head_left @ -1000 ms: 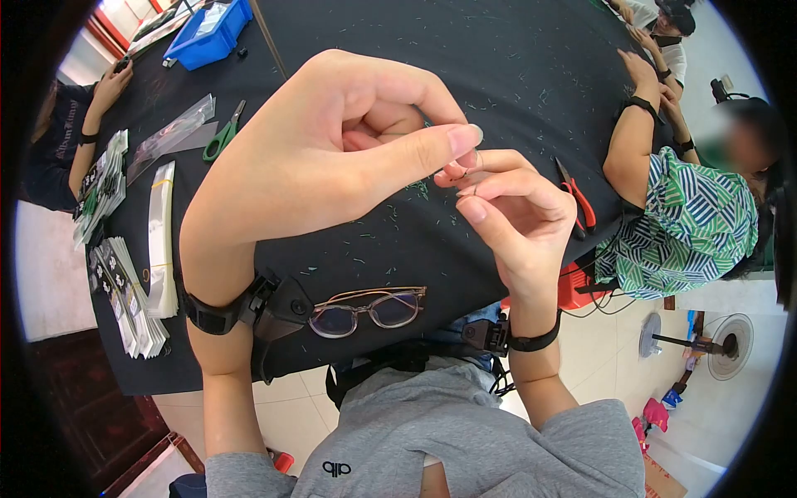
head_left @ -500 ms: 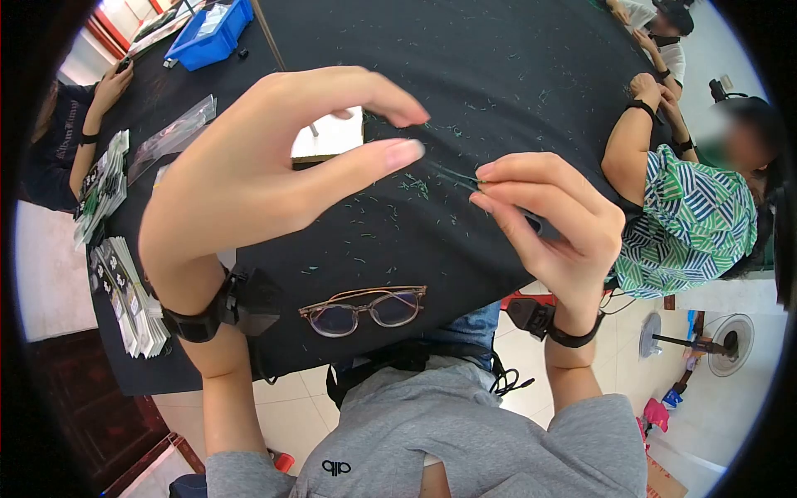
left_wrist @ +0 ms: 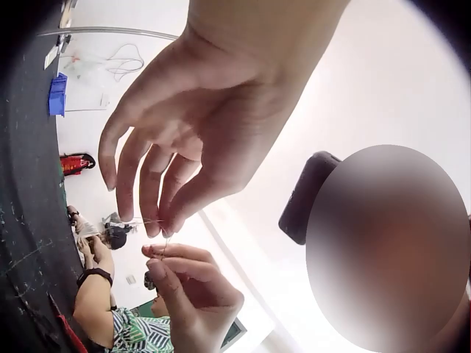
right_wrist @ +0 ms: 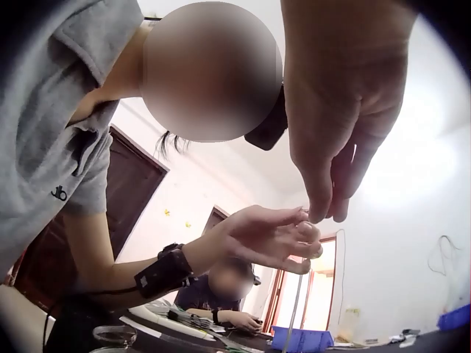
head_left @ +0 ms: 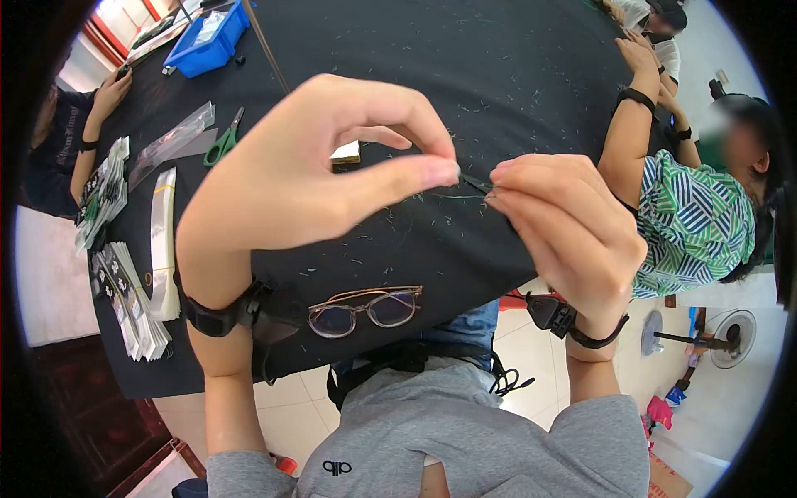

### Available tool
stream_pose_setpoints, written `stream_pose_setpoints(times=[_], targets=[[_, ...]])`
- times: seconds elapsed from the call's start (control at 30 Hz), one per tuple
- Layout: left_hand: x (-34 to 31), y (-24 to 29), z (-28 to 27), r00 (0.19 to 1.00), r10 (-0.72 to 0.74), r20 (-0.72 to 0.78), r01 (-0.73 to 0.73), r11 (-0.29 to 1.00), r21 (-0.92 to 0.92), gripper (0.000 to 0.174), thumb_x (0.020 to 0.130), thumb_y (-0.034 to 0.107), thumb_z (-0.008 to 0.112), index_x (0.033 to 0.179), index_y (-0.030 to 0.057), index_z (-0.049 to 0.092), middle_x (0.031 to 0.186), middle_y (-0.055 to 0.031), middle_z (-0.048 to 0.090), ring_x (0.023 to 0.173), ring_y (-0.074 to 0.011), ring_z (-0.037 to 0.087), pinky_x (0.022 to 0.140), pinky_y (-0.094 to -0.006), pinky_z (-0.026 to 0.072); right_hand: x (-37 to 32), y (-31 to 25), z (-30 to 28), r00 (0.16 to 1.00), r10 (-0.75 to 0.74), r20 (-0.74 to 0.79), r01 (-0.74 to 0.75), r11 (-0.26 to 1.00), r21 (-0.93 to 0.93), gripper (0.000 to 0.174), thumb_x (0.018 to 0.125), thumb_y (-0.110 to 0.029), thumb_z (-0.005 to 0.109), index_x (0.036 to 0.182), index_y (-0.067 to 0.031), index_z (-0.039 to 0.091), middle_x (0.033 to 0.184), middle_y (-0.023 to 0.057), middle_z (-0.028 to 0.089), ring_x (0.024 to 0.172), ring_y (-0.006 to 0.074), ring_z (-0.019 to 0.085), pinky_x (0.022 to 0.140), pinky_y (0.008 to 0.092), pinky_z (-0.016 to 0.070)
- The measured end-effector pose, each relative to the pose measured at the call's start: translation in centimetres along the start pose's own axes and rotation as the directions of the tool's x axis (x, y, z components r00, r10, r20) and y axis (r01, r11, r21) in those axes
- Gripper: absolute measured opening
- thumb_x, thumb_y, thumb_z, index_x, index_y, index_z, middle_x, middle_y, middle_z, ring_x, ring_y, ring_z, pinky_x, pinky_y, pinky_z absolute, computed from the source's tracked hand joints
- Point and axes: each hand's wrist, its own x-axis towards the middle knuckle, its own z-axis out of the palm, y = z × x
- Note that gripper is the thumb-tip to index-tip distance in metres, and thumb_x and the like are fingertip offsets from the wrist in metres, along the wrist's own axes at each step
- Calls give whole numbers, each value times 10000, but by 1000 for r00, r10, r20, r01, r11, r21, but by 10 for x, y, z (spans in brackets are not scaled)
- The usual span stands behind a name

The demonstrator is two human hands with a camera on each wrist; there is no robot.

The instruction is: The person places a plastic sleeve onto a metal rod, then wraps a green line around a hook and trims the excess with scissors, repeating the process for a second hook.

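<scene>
The left hand (head_left: 307,178) is raised over the black tablecloth, its thumb and index fingertips together on a thin green thread (head_left: 455,197). Across from it, the right hand (head_left: 581,228) pinches the thread's other side between thumb and fingers. A narrow dark shape lies by the right fingertips; what it is I cannot tell. In the left wrist view, fine strands run between the left hand (left_wrist: 199,125) and the right hand (left_wrist: 199,294). The right wrist view has the right hand (right_wrist: 342,140) above the left hand (right_wrist: 268,237), fingertips close together.
Eyeglasses (head_left: 365,312) lie near the table's front edge. To the left are green scissors (head_left: 222,145), clear plastic bags and packet stacks (head_left: 163,249). A blue bin (head_left: 203,50) stands at the back left. Thread scraps dot the cloth; other people sit at both sides.
From touching close together, the hands have drawn apart, the right hand moving right. The left hand swung left with its fingers spread, then came back and closed its fingertips on the thread.
</scene>
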Motion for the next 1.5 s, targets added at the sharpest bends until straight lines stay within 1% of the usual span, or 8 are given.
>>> stream_pose_setpoints(times=[0.23, 0.5, 0.57, 0.77, 0.83, 1.0, 1.13, 1.5], targets=[[-4, -7, -37, 995, -11, 95, 63, 822, -567, 131, 955, 140, 527, 915, 19, 558, 677, -45, 599, 566, -72, 599, 934, -330, 485, -7, 34, -6, 999, 2, -43, -5, 998, -59, 193, 620, 85, 715, 795, 42, 645, 846, 110, 643, 790, 263, 643, 671, 314, 529], [4, 2, -25, 720, -323, 614, 603, 730, -322, 237, 891, 136, 633, 989, -79, 645, 522, 15, 542, 461, -33, 480, 540, -193, 392, 4, 48, -10, 982, -92, -168, 56, 977, -207, 170, 640, 91, 716, 781, 39, 637, 836, 101, 643, 794, 247, 642, 667, 307, 524], [6, -20, -10, 689, 178, 702, 257, 846, -467, 181, 889, 101, 618, 1006, -22, 680, 519, 18, 577, 498, -41, 506, 565, -212, 417, 5, 47, -3, 987, -92, -135, 67, 981, -183, 208, 612, 98, 697, 799, 40, 630, 855, 108, 633, 814, 274, 635, 689, 333, 522], [10, -13, 24, 748, 649, -141, -273, 106, -956, 302, 842, 412, 689, 944, 127, 700, 770, -3, 653, 715, -177, 609, 915, -452, 341, -8, 19, 45, 987, -162, -17, 162, 987, 2, 209, 588, 10, 661, 782, 60, 601, 866, 133, 583, 831, 291, 612, 717, 367, 521], [-3, 6, 20, 907, 250, -338, -389, 197, -900, 413, 878, 418, 594, 1140, 101, 627, 1341, -101, 487, 1144, -222, 529, 1012, -472, 325, -13, 4, 57, 981, -192, -11, 192, 981, 36, 213, 575, -17, 643, 762, 70, 588, 860, 140, 562, 832, 287, 606, 719, 364, 518], [-1, -11, 21, 938, 130, -321, -164, 983, -80, 366, 920, 118, 553, 1267, 5, 521, 1370, -159, 453, 1293, -199, 436, 1066, -355, 350, -7, -11, 40, 980, -201, -5, 201, 979, -17, 261, 554, -32, 644, 784, 78, 589, 852, 146, 556, 807, 283, 603, 703, 359, 516], [-8, -2, 27, 980, -89, -178, 115, 983, 142, 114, 903, 61, 610, 960, -38, 622, 714, -7, 597, 591, -19, 493, 520, -191, 390, 0, -3, 22, 976, -218, 3, 218, 973, -76, 248, 567, -16, 651, 788, 82, 594, 853, 142, 559, 795, 283, 609, 692, 357, 517], [-13, 8, 21, 958, -285, -8, 283, 955, -88, 97, 885, 64, 644, 936, -17, 636, 672, 18, 582, 555, 16, 449, 479, -166, 308, 2, -4, 4, 984, -171, 50, 170, 985, 23, 248, 582, -4, 691, 804, 67, 608, 851, 133, 584, 775, 272, 613, 671, 347, 514]])
